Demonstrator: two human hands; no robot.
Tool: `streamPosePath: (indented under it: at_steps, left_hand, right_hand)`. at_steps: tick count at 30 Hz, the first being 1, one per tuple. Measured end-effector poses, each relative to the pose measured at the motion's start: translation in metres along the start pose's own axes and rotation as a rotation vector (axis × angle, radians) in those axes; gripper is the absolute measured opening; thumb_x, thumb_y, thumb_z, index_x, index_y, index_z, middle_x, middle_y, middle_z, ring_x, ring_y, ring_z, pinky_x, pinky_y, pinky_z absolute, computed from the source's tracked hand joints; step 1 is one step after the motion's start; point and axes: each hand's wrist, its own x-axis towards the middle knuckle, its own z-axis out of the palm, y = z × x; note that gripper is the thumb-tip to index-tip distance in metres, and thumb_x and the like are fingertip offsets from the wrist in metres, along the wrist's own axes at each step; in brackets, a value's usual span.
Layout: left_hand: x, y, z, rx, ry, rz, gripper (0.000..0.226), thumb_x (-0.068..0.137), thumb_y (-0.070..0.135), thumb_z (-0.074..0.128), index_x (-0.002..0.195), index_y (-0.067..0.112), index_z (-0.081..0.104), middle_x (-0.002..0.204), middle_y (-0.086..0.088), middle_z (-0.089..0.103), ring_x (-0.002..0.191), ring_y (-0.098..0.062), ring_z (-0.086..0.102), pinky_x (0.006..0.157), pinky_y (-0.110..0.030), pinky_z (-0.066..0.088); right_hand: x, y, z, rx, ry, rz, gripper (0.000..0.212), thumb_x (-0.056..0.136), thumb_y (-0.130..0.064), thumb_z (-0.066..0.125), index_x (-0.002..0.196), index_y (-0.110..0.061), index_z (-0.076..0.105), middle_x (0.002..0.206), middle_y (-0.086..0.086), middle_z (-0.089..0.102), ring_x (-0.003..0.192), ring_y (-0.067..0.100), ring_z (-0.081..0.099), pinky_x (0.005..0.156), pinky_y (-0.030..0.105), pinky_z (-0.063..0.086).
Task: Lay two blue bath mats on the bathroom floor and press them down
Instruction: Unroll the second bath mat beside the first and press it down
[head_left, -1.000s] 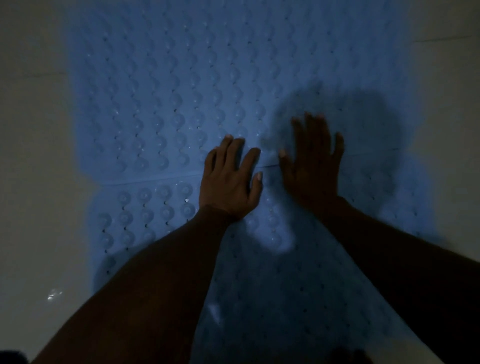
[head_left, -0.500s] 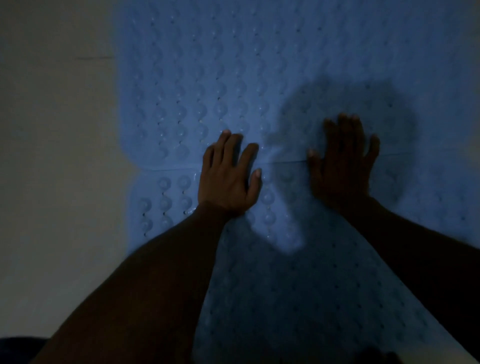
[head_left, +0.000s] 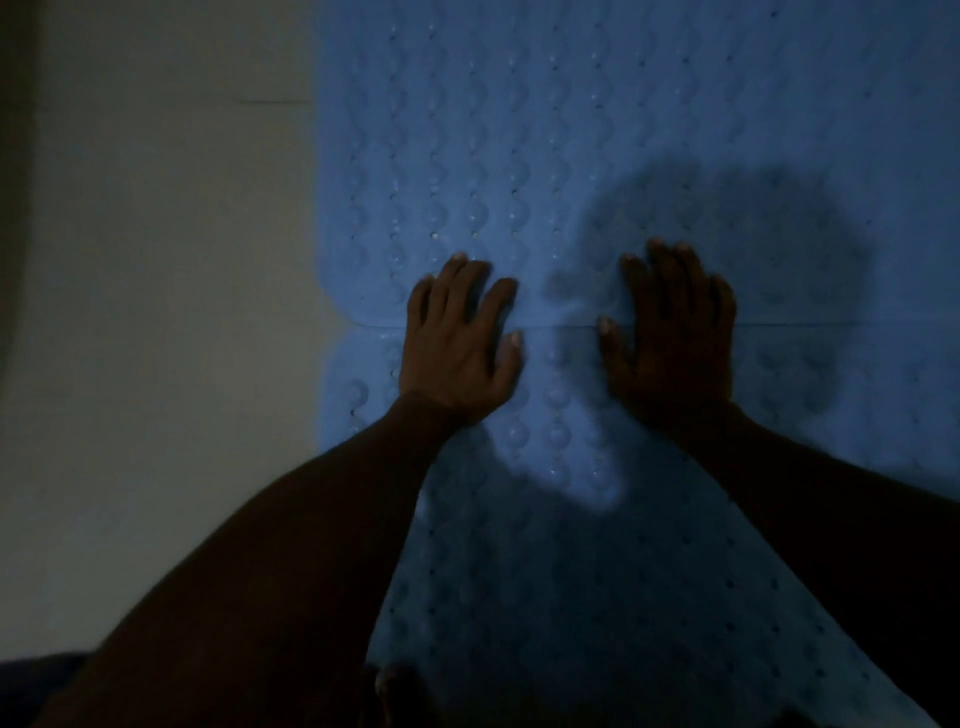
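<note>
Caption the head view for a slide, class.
Left hand and right hand press the seam between far blue mat and near blue mat.

Dim, soft, heavy shadows throughout

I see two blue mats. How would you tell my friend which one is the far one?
Find the pale floor on the left, then the big blue patch beside it. A thin line crosses it under the left hand and right hand. The far mat lies beyond that line, brighter than the near mat, which lies mostly in shadow.
</note>
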Motion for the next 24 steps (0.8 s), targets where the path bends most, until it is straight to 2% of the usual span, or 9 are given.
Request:
streamPosePath:
  at_steps: [3, 6, 10, 19, 24]
  left_hand:
    - [0.000, 0.000, 0.007, -0.025, -0.024, -0.025, 0.056, 0.097, 0.047, 0.047, 0.137, 0.010, 0.062, 0.143, -0.023, 0.054, 0.142, -0.042, 0.043, 0.113, -0.054, 0.034]
    - [0.003, -0.002, 0.003, -0.028, -0.028, -0.018, 0.057, 0.097, 0.046, 0.044, 0.137, 0.009, 0.062, 0.142, -0.024, 0.055, 0.142, -0.043, 0.044, 0.114, -0.054, 0.034]
    - [0.001, -0.002, 0.004, -0.053, -0.027, -0.020, 0.057, 0.098, 0.043, 0.042, 0.137, 0.006, 0.062, 0.143, -0.025, 0.055, 0.143, -0.043, 0.043, 0.116, -0.054, 0.032]
    - [-0.018, -0.051, -0.011, 0.009, 0.042, -0.085, 0.053, 0.097, 0.042, 0.050, 0.135, 0.008, 0.063, 0.141, -0.025, 0.055, 0.142, -0.044, 0.043, 0.113, -0.055, 0.035]
    - [-0.017, -0.049, -0.013, -0.027, 0.032, -0.094, 0.053, 0.098, 0.043, 0.047, 0.135, 0.007, 0.062, 0.140, -0.027, 0.054, 0.141, -0.044, 0.042, 0.114, -0.054, 0.035]
  right_hand:
    - [0.003, -0.002, -0.002, -0.035, -0.025, 0.049, 0.063, 0.102, -0.051, 0.039, 0.156, -0.018, 0.037, 0.164, 0.010, 0.031, 0.154, 0.031, 0.023, 0.121, 0.057, 0.018]
    - [0.015, -0.035, -0.003, -0.016, 0.037, 0.113, 0.062, 0.103, -0.050, 0.036, 0.157, -0.018, 0.036, 0.164, 0.012, 0.033, 0.154, 0.033, 0.025, 0.120, 0.058, 0.016]
    - [0.008, -0.063, 0.009, -0.014, -0.001, -0.014, 0.063, 0.103, -0.051, 0.037, 0.158, -0.020, 0.036, 0.165, 0.010, 0.032, 0.153, 0.033, 0.026, 0.121, 0.057, 0.020]
    - [0.010, -0.060, 0.011, -0.038, -0.031, -0.017, 0.065, 0.101, -0.053, 0.037, 0.157, -0.019, 0.036, 0.165, 0.010, 0.030, 0.154, 0.031, 0.023, 0.121, 0.056, 0.019]
    - [0.016, -0.086, 0.009, -0.014, 0.015, 0.071, 0.061, 0.104, -0.050, 0.035, 0.156, -0.019, 0.037, 0.164, 0.012, 0.032, 0.154, 0.033, 0.024, 0.121, 0.058, 0.015]
